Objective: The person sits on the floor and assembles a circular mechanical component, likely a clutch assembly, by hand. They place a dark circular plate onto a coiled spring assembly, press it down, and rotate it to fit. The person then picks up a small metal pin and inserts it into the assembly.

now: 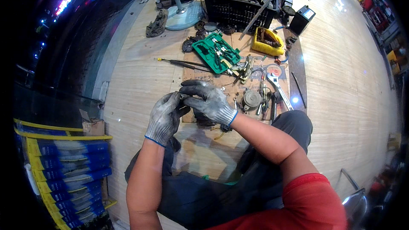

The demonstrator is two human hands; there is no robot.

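Note:
Both hands wear grey, blackened work gloves with blue cuffs and meet at the middle of the view. My left hand point(162, 115) is closed, its thumb and fingers pinched together at the tips. From the right, my right hand point(208, 101) reaches over to the same spot with bent fingers closed there. A small dark thing seems to be pinched between the fingertips; its kind is hidden. Just below the right hand lies a dark mechanical part point(203, 117), partly covered. A round grey metal part point(252, 98) sits to the right, near a large adjustable wrench point(279, 86).
A cardboard sheet point(238, 86) carries several loose tools. Beyond are a green tool case point(213, 53), a yellow container point(272, 49) with rusty parts, black crates point(236, 10) and a battery point(302, 19). A yellow rack point(64, 136) of blue boxes stands left.

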